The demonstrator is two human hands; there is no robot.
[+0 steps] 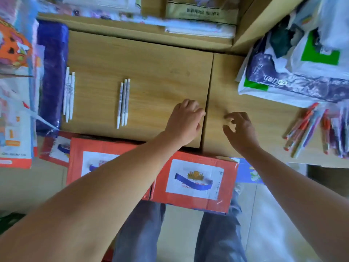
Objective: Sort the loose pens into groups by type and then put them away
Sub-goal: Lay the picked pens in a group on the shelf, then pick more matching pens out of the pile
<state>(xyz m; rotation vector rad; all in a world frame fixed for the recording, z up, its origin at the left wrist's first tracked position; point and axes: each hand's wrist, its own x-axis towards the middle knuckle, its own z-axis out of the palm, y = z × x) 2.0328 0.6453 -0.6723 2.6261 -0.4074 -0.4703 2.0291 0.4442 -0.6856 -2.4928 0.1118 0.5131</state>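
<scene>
Three white pens (69,95) lie side by side at the left of the wooden table (151,72), next to a blue package. Three grey-and-white pens (123,103) lie together near the middle. A loose pile of red, orange and purple pens (317,129) sits at the right edge. My left hand (186,121) hovers over the table's seam with fingers loosely curled, holding nothing. My right hand (240,129) is just right of it, fingers loosely curled and empty, well left of the coloured pile.
A blue package (52,72) lies along the left. A red cardboard box (194,178) stands below the table's front edge. White and purple plastic bags (294,69) fill the right rear. Stacked packets and a cardboard box line the back.
</scene>
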